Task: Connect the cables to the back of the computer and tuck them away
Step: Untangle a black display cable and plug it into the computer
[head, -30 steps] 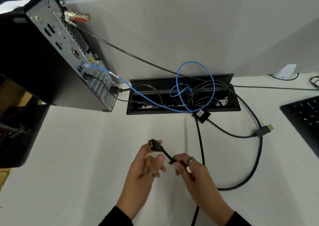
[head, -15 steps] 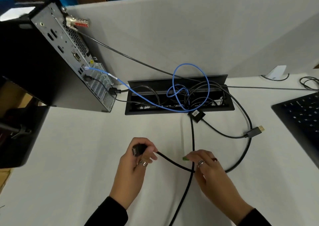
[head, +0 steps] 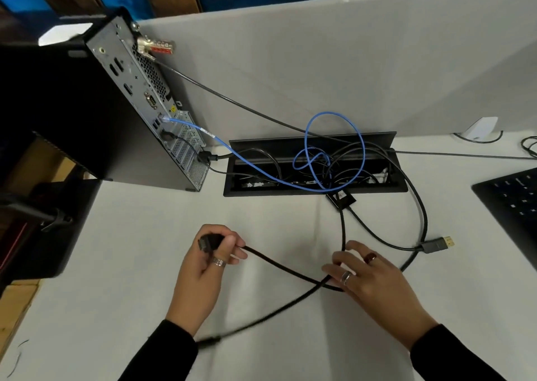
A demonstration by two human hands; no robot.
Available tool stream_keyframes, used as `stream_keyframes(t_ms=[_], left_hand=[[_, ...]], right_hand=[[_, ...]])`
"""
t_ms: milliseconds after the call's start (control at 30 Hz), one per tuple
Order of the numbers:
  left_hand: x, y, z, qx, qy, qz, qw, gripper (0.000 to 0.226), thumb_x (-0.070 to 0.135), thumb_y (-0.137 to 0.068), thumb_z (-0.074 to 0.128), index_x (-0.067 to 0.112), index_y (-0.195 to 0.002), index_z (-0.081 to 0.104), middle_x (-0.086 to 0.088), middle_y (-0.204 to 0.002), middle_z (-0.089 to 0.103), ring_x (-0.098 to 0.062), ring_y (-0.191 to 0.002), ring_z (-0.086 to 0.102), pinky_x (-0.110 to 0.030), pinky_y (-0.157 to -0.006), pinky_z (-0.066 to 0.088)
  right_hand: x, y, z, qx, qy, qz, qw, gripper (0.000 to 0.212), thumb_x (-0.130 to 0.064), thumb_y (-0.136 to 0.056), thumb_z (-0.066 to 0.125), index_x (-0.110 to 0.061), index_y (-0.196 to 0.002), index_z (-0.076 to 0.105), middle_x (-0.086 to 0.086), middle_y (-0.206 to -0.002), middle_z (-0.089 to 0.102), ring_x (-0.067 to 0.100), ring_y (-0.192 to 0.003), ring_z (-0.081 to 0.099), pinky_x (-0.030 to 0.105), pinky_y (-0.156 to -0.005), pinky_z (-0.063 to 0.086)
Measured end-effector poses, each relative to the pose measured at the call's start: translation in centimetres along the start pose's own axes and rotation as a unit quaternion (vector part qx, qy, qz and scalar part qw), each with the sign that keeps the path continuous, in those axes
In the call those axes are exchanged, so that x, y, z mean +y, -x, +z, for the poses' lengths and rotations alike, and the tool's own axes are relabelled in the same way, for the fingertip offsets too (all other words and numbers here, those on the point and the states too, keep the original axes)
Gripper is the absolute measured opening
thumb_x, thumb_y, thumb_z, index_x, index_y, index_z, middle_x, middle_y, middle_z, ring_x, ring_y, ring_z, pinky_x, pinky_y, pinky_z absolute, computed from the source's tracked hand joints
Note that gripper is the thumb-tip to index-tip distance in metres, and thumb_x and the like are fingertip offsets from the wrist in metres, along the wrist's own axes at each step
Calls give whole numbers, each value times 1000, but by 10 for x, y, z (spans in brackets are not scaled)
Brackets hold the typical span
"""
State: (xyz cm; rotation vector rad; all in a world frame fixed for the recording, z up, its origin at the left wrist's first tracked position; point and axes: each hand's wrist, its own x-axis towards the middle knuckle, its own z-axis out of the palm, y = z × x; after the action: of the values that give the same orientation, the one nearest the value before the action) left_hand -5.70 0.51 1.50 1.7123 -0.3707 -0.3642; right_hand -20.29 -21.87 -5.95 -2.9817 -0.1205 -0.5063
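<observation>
A black computer (head: 96, 113) stands at the left with its grey port panel facing me. A blue cable (head: 220, 145) and black leads are plugged into it. My left hand (head: 207, 264) is closed around the black connector (head: 209, 241) of a black cable (head: 279, 265), low on the white desk, well below the computer. My right hand (head: 369, 276) rests with spread fingers on the same cable where it crosses another lead. A loose grey plug with a gold tip (head: 437, 244) lies to the right of my right hand.
An open black cable tray (head: 313, 190) is sunk in the desk, with tangled black and blue cables in it. A black keyboard (head: 511, 203) sits at the right edge. A grey partition (head: 319, 60) backs the desk. A security lock (head: 155, 47) hangs at the computer's top corner.
My hands have drawn apart along the black cable. The left hand kept the connector and moved left; the right hand slid right and lowered onto the cable on the desk.
</observation>
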Motion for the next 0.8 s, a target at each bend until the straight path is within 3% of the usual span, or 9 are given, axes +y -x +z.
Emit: stream_keyframes(t_ms=[100,167,300,467,533,633,733,800], left_hand=[[-2,-6,-17,7,-4,-31,999,11,16,-94,49,13,-85,55,2,-79,69,-17,-71,67,-23,-66,55],[-2,-8,-27,20,5,-49,999,13,11,-94,44,9,-85,53,1,-77,68,-17,-69,66,-27,-65,54],[-4,-9,-42,46,15,-63,997,15,27,-91,51,15,-83,54,0,-79,69,-20,-80,65,-36,-76,50],[-9,-8,-42,127,80,-86,985,18,20,-96,42,15,-82,52,0,-76,68,-29,-95,63,-41,-89,49],[-7,-6,-35,130,114,-102,980,19,17,-97,41,13,-82,52,0,-69,61,-32,-89,63,-45,-91,49],[-3,0,-14,88,128,-118,981,16,15,-95,43,12,-92,59,3,-58,51,-17,-66,58,-45,-90,51],[9,1,11,30,110,-106,988,22,9,-93,46,15,-106,63,1,-60,37,-8,-55,46,-38,-81,58],[19,-4,25,2,89,-86,992,27,8,-92,49,18,-114,61,-2,-62,30,-6,-51,43,-30,-72,58]], right_hand=[[8,-6,-8,32,4,31,999,19,-10,-81,59,-17,-95,68,2,-87,67,25,-84,64,29,-62,53],[12,-11,-12,53,5,58,997,18,-17,-86,53,-15,-93,69,2,-85,68,24,-79,65,28,-55,52],[15,-16,-17,60,-7,129,990,17,-17,-83,57,-14,-94,69,2,-85,68,23,-77,65,28,-48,49],[22,-10,-18,91,-112,220,965,34,-29,-91,39,-11,-102,65,3,-92,67,12,-84,55,18,-70,44],[20,-12,-20,110,-170,250,947,36,-36,-93,35,-14,-105,62,1,-89,66,10,-83,54,11,-75,40],[14,-15,-19,112,-247,287,919,29,-37,-97,37,-19,-105,58,-6,-87,65,5,-84,57,0,-75,37],[7,-12,-14,92,-282,296,908,19,-28,-90,45,-24,-99,61,-13,-90,68,-14,-79,56,-2,-74,36],[0,-12,-12,87,-306,283,905,16,-36,-93,43,-36,-97,59,-21,-92,68,-12,-86,59,0,-78,38]])
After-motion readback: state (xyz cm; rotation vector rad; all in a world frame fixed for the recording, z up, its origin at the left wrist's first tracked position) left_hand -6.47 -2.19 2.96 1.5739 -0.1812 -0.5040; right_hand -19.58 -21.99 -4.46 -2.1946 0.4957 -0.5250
